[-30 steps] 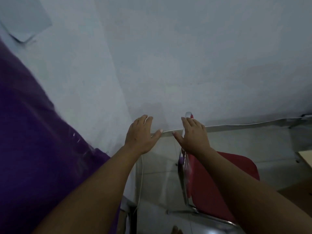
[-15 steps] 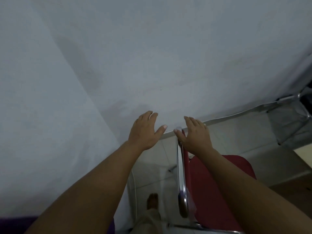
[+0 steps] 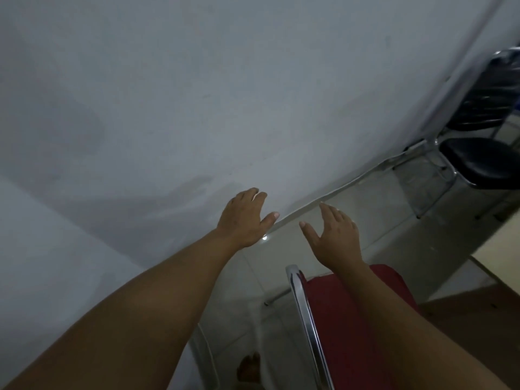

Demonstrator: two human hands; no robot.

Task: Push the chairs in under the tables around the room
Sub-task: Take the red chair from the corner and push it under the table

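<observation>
Both arms are stretched forward over a pale tiled floor (image 3: 380, 237). The left hand (image 3: 243, 218) is held palm down, fingers straight and loosely spread, thumb out to the side; nothing is gripped. The right hand (image 3: 336, 235) is likewise opened flat, fingers extended, thumb splayed toward the left hand; nothing is held.

The red padded chair with a chrome tube frame (image 3: 346, 327) is seen below and behind the right fingers, under the right forearm, apart from the fingertips. A plain grey-white wall (image 3: 225, 94) is seen beyond the fingers. Black-seated chairs with chrome legs (image 3: 478, 161) are seen well to the right of the right fingers, near the wall. A light wooden table edge (image 3: 501, 249) is noted at right. A bare foot (image 3: 249, 367) is visible below.
</observation>
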